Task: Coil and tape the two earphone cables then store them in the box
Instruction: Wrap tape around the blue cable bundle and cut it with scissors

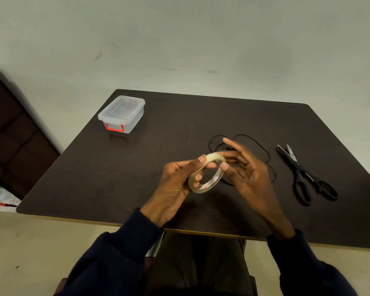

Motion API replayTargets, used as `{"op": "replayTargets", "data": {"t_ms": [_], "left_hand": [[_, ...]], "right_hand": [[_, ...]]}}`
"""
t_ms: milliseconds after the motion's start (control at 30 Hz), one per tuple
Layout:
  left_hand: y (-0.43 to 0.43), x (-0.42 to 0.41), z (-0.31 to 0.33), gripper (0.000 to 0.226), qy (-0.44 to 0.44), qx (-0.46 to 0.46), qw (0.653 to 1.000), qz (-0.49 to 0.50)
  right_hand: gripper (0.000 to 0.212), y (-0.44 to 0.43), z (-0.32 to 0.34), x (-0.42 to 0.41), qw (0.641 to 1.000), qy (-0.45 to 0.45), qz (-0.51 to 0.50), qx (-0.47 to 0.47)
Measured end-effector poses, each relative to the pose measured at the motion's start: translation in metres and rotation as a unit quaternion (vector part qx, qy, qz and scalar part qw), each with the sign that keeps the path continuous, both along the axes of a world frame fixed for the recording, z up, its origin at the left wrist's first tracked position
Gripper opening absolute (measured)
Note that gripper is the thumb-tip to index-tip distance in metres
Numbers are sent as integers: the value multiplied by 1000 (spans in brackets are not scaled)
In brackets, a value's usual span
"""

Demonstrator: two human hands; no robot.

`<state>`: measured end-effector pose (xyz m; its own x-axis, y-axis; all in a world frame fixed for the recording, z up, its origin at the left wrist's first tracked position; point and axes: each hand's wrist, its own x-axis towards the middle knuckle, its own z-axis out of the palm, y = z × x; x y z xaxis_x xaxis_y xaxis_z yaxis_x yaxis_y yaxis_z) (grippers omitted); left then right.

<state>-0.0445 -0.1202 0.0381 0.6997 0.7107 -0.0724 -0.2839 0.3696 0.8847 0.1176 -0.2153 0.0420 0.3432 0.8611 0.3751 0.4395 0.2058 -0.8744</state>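
Observation:
My left hand [175, 184] grips a roll of clear tape [207, 184] above the middle of the dark table [115, 178], with fingers through its hole and the thumb on its rim. My right hand [246, 169] touches the roll's right edge with thumb and fingertips, its other fingers spread. Black earphone cable [259, 146] lies in loose loops on the table behind and beneath my right hand, partly hidden by it. A clear plastic box [122, 114] with its lid on and a red latch stands at the table's far left.
Black scissors [303, 176] lie on the table at the right, blades slightly apart and pointing away. A dark wooden piece of furniture [13, 135] stands to the left of the table. The wall runs just behind the table's far edge.

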Motion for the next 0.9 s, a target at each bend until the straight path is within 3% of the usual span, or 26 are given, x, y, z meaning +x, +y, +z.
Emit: {"op": "replayTargets", "data": {"t_ms": [100, 167, 300, 600, 900], "left_hand": [[8, -3, -4, 35, 48, 31, 998, -10], [11, -4, -3, 39, 60, 32, 997, -28], [15, -7, -3, 36, 38, 9, 996, -81], [16, -16, -9, 41, -45, -62, 981, -178], [9, -14, -11, 46, -117, -85, 969, -201]], "right_hand": [[45, 3, 11, 8, 986, -155, 65, 4], [31, 7, 15, 12, 978, -194, 67, 23], [19, 11, 13, 14, 986, -151, 57, 43], [20, 8, 4, 6, 997, -7, 35, 72], [24, 6, -4, -9, 987, 125, -39, 96]]}}
